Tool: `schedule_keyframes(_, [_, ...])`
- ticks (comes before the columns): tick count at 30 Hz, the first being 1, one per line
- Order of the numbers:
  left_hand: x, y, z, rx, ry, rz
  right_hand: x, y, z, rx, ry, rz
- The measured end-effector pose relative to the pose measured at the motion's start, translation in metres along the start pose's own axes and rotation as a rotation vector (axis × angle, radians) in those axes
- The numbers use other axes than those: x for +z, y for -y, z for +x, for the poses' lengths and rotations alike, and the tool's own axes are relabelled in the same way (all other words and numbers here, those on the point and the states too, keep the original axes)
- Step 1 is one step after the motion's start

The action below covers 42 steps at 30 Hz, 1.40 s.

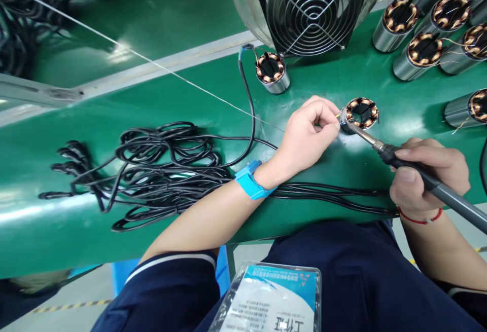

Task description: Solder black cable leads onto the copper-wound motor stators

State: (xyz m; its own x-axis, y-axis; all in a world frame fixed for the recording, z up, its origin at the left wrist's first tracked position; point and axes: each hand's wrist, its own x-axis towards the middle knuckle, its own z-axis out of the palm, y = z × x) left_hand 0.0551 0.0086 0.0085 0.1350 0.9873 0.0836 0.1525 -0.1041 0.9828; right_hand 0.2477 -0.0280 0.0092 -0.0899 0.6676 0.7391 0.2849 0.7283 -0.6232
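Observation:
In the head view, my right hand (437, 170) is wrapped round the dark handle of a soldering iron (451, 197). The iron's metal tip reaches the left rim of a motor stator (371, 119), a steel ring with copper windings standing on the green bench. My left hand (306, 129), with a blue strap at the wrist, pinches thin wires (338, 115) at that same rim. Whether the tip touches the wires is too small to tell. The wires' far ends are hidden by my fingers.
A fan with a wire guard (314, 15) stands at the back. Left of my right-hand work sits another stator (276, 81) joined to a black cable. Several stators (422, 56) fill the right rear. Coiled black cables (167, 159) lie left and run beneath my left wrist.

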Motion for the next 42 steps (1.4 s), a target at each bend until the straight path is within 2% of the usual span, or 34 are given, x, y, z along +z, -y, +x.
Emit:
schedule_keyframes(11, [0.0, 0.0, 0.0, -0.006, -0.002, -0.015, 0.0, 0.0, -0.001, 0.024, 0.016, -0.006])
schedule_keyframes(16, [0.001, -0.002, 0.0, -0.04, -0.014, -0.007, 0.001, -0.005, 0.0, -0.072, -0.071, -0.031])
schedule_keyframes(19, [0.001, -0.004, 0.0, -0.069, -0.02, -0.009, 0.001, -0.005, 0.002, -0.05, -0.072, -0.041])
schedule_keyframes(28, [0.002, -0.007, -0.001, -0.089, -0.019, -0.049, -0.002, 0.004, 0.006, 0.119, 0.112, -0.137])
schedule_keyframes(31, [0.002, -0.006, 0.0, -0.08, -0.016, -0.076, -0.002, 0.01, 0.02, 0.217, 0.165, -0.134])
schedule_keyframes(33, [0.002, -0.006, 0.0, -0.067, -0.014, -0.099, -0.001, 0.012, 0.034, 0.26, 0.243, -0.168])
schedule_keyframes(37, [0.002, -0.007, 0.0, -0.087, -0.013, -0.097, 0.001, 0.011, 0.054, 0.255, 0.444, -0.285])
schedule_keyframes(42, [0.002, -0.006, -0.001, -0.074, -0.005, -0.104, 0.006, 0.006, 0.051, 0.198, 0.434, -0.265])
